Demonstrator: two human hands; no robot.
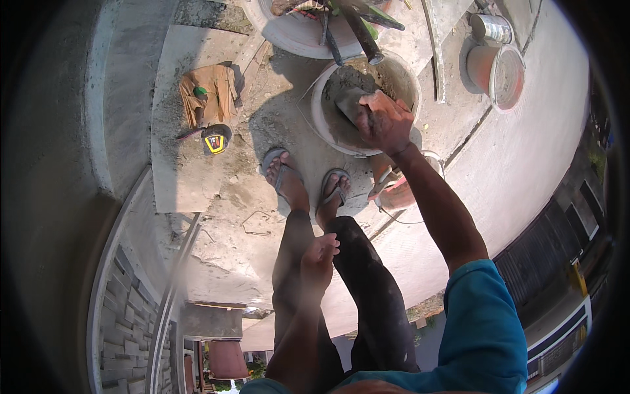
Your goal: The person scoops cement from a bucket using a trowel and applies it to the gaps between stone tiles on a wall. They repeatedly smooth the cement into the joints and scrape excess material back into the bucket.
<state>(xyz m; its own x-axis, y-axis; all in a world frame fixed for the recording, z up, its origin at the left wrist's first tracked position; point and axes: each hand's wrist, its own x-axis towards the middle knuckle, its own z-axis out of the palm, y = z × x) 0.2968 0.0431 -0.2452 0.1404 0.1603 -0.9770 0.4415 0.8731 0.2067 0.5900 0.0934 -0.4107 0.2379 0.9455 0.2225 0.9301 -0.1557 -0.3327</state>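
My right hand (388,123) grips a trowel, its fingers wrapped round the handle. The grey trowel blade (350,105) tilts into a pale round bucket (317,113) ahead of my feet. Wet grey mortar (367,80) lies in this bucket, heaped toward the far side. My palm hides most of the trowel handle. Close to my knees, my left hand (319,255) hangs with its fingers loosely curled closed, and nothing shows in it.
A wide basin (279,29) full of tools stands beyond the bucket. At left lie a yellow-and-black tape measure (215,140) and a torn brown paper bag (220,82). A smaller bucket (399,196) stands by my right foot. Another bucket (482,65) and a can (492,28) lie far right.
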